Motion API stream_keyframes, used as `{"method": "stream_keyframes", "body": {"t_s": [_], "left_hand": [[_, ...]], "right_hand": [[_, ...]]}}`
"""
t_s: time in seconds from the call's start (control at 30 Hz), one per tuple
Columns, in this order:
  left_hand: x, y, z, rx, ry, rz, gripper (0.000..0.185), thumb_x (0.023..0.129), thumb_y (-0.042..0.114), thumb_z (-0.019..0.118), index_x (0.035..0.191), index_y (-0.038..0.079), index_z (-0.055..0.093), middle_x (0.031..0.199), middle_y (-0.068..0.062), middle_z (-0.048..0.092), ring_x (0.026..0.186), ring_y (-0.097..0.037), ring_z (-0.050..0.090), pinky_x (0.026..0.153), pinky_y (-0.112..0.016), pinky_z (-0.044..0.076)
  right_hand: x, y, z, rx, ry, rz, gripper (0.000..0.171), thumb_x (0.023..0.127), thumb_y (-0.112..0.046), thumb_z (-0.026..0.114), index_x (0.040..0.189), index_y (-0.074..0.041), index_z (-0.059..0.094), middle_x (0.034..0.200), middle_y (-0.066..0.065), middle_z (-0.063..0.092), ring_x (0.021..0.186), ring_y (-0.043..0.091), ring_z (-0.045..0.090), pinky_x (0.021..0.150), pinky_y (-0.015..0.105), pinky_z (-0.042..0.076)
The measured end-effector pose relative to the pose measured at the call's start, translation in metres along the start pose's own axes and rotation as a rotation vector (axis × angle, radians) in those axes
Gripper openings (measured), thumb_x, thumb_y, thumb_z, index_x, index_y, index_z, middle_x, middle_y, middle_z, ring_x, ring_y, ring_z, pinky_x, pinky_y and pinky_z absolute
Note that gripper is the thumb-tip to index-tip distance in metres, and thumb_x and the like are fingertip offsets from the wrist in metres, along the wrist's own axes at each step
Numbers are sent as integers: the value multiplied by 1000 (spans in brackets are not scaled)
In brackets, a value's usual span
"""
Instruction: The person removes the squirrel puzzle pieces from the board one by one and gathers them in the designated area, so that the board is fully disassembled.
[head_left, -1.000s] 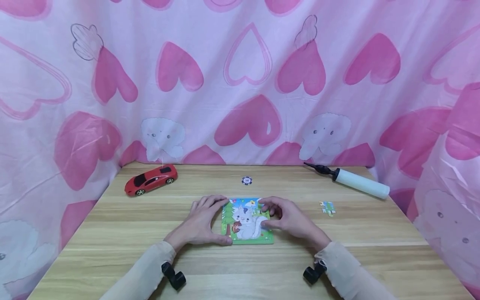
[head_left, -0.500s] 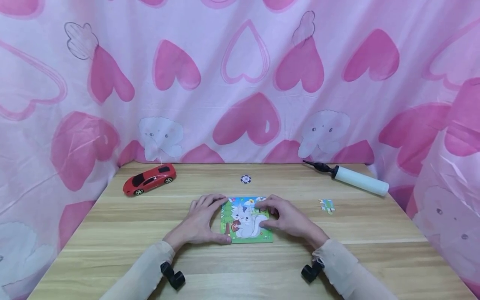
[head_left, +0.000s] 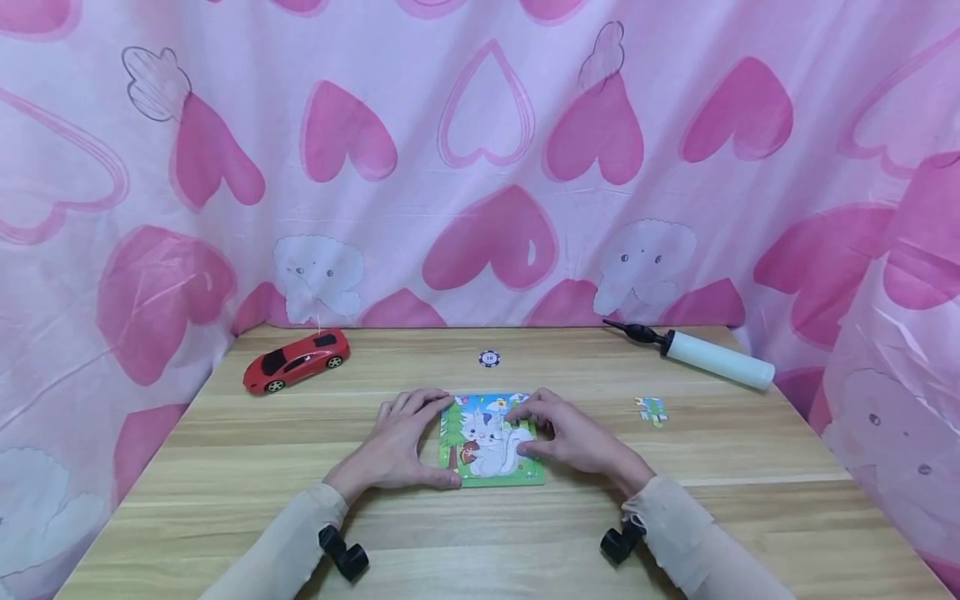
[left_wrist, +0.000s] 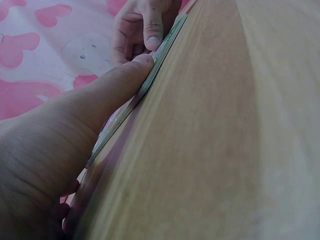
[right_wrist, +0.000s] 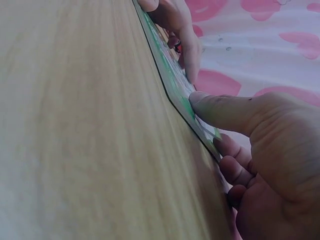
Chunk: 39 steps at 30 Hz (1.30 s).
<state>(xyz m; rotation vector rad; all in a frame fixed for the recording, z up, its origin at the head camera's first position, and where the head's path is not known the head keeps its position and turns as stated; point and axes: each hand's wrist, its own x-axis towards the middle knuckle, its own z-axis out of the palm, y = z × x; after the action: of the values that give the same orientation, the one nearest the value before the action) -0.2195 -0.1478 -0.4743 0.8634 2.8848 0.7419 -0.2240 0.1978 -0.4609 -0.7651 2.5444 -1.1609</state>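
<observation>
A square jigsaw puzzle [head_left: 492, 457] with a white squirrel picture lies flat on the table in front of me. My left hand [head_left: 395, 446] grips its left side, thumb on the near corner and index finger at the far corner. Over the right part of the puzzle, my right hand [head_left: 573, 435] has thumb and index finger curled toward each other. In the right wrist view, a thin green-edged puzzle piece [right_wrist: 209, 129] shows between the right thumb [right_wrist: 220, 111] and fingers, close over the board. The left wrist view shows the left thumb [left_wrist: 137, 70] pressing the board's near edge.
To the right lies a loose piece of puzzle [head_left: 652, 411]. A red toy car [head_left: 297, 362] stands at the back left, a round chip [head_left: 490, 358] at the back middle, a hand pump [head_left: 705, 356] at the back right. A pink heart-print curtain [head_left: 480, 208] surrounds the wooden table [head_left: 480, 542].
The right index finger has shifted slightly left and nearer over the puzzle. The left hand stays at the board's left side. The whole head view has drifted a little.
</observation>
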Motion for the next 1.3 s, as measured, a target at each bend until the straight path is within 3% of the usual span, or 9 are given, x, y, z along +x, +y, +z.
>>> {"method": "stream_keyframes", "body": {"t_s": [1.3], "left_hand": [[-1,1,-1,-5,-6,-8,129,70,89,83,172,20,45,174,0,39,158,-31,34,121,-61,30]], "right_hand": [[-4,-4,-10,60,33,0,41,104,-26,82,143,-32,70,126,0,60,108,25,57,88,31,52]]}}
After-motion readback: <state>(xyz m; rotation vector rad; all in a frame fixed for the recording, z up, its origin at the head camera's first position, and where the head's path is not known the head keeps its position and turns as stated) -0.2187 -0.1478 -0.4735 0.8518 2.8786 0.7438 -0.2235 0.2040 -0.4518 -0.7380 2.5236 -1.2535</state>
